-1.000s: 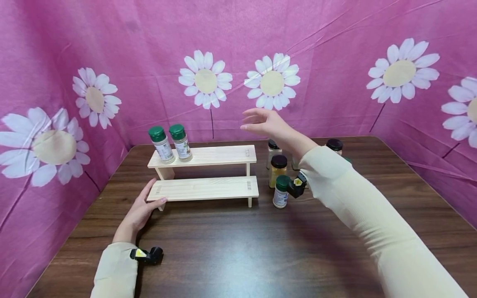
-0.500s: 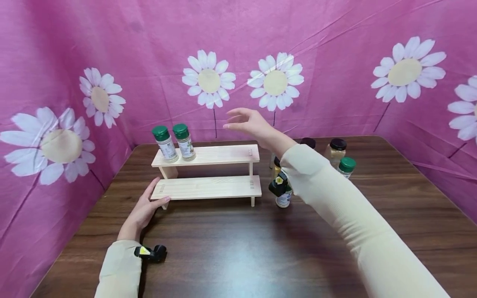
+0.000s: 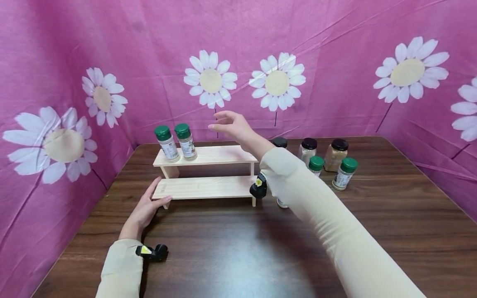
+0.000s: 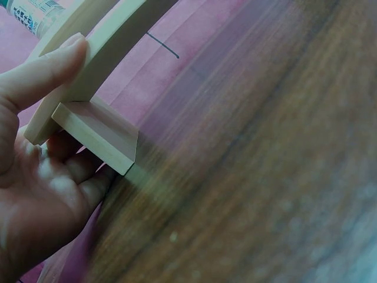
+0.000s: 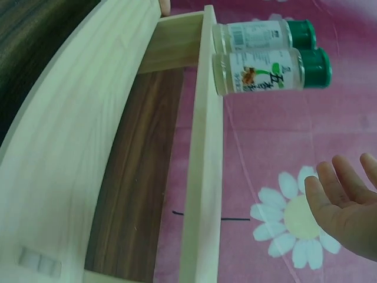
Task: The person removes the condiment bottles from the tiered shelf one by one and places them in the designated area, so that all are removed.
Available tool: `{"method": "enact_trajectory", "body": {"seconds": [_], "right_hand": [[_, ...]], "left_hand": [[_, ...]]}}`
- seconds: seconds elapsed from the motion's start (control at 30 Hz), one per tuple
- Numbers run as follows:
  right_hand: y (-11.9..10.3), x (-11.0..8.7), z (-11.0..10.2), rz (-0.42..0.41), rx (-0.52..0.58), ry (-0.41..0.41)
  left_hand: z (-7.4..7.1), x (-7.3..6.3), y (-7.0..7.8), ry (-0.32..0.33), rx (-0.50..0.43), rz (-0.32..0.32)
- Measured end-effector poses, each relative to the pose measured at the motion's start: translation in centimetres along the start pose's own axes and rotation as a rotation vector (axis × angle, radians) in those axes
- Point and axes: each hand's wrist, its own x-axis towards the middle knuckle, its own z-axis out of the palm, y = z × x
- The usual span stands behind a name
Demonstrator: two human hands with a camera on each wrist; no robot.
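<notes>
A two-tier pale wooden rack (image 3: 205,188) stands on the table, and two green-capped spice jars sit side by side at the left of its upper shelf: a left one (image 3: 170,150) and a right one (image 3: 188,148). My left hand (image 3: 143,210) grips the lower shelf's left end, its thumb on the board (image 4: 112,50) and its fingers around the end by the leg. Raised beyond the upper shelf, right of the jars, my right hand (image 3: 236,128) holds nothing. In the right wrist view, this hand (image 5: 350,227) shows loosely bent fingers, apart from the rack.
Right of the rack stand more jars: a black-capped one (image 3: 307,152), another black-capped one (image 3: 335,157), and a green-capped one (image 3: 343,176), among several. My right sleeve (image 3: 316,211) partly hides some. A pink flowered cloth (image 3: 156,49) hangs behind the brown table (image 3: 208,248).
My right hand has moved left, from above the jar group to over the rack's upper shelf, uncovering jars at the right. The left hand keeps its grip; the view has shifted slightly.
</notes>
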Motion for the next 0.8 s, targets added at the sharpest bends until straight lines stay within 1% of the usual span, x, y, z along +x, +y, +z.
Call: {"method": "enact_trajectory", "body": {"seconds": [0.2,0.3,0.5,0.8], "right_hand": [[0.5,0.5,1.6,-0.007,0.041,0.002],[1.0,0.7,2.2,-0.011,0.031,0.005],[2.2,1.0,3.5,-0.01,-0.022,0.014],[3.0,1.2,5.2,0.012,-0.01,0.022]], "left_hand": [[-0.1,0.0,0.0,0.002,0.003,-0.004],[-0.1,0.1,0.0,0.003,0.001,-0.01],[-0.1,0.1,-0.1,0.011,0.002,-0.015],[-0.1,0.3,0.0,0.008,0.012,-0.018]]}}
